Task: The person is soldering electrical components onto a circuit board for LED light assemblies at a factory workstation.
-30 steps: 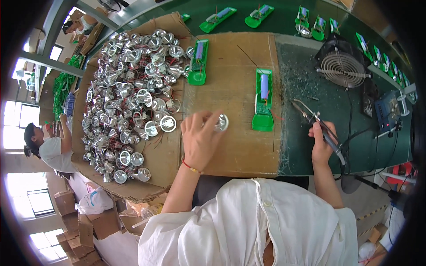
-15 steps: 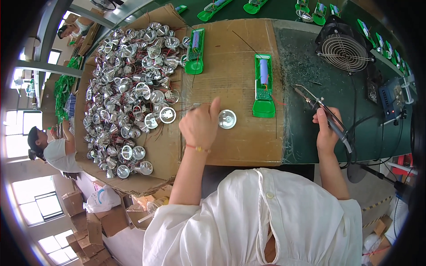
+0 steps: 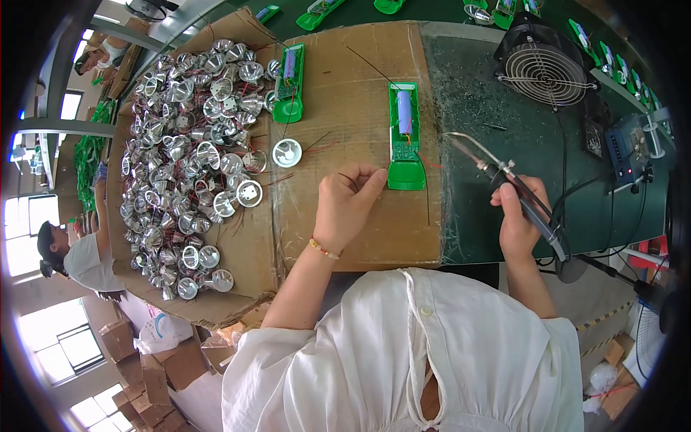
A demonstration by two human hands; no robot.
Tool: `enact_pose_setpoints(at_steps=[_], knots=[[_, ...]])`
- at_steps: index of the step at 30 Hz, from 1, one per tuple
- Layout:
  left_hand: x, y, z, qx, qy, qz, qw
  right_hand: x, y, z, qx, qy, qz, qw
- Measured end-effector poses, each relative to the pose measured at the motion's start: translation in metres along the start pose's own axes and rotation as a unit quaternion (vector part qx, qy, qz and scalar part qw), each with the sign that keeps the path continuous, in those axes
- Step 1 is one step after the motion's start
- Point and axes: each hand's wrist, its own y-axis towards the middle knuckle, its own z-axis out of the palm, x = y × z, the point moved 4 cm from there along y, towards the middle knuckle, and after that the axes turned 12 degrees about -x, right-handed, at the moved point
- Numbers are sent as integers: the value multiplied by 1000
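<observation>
My right hand is wrapped round a soldering iron, its tip pointing up and left over the dark green mat. A thin curved metal tube runs beside the tip. The fingertips of my left hand are pinched together at the lower left edge of a green plastic casing; what lies between them is hidden. That casing holds a purple cylindrical battery and a small green circuit board, with thin wires coming off it. Left of my hand, a round silver reflector cup with wires rests on the cardboard.
A cardboard box heaped with silver reflector cups stands at the left. Another green casing lies by its edge. A round-grilled fan and a blue control unit stand at the right. Co-workers sit far left.
The single reflector cup has shifted left, towards the box. My left hand has moved right to the green casing, its fingers now pinched. My right hand still holds the soldering iron.
</observation>
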Motion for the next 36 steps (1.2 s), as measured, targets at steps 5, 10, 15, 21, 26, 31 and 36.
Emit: enact_pose_setpoints(at_steps=[5,10,15,21,26,31,36], knots=[[-4,0,14,-19,44,93,995,13,-18,23,120,-54,-78,988],[-6,4,18,-8,71,125,990,-3,-18,22,59,-32,-27,997],[-8,6,17,3,88,125,988,-4,-18,28,72,-42,-10,996],[-6,8,19,-15,61,143,988,-4,-20,28,75,-32,32,996],[-7,8,18,-19,71,134,988,3,-19,23,23,36,67,997],[-6,9,19,-15,74,140,987,3,-21,18,28,24,56,998],[-9,9,18,-16,73,126,989,3,-24,18,27,19,52,998]])
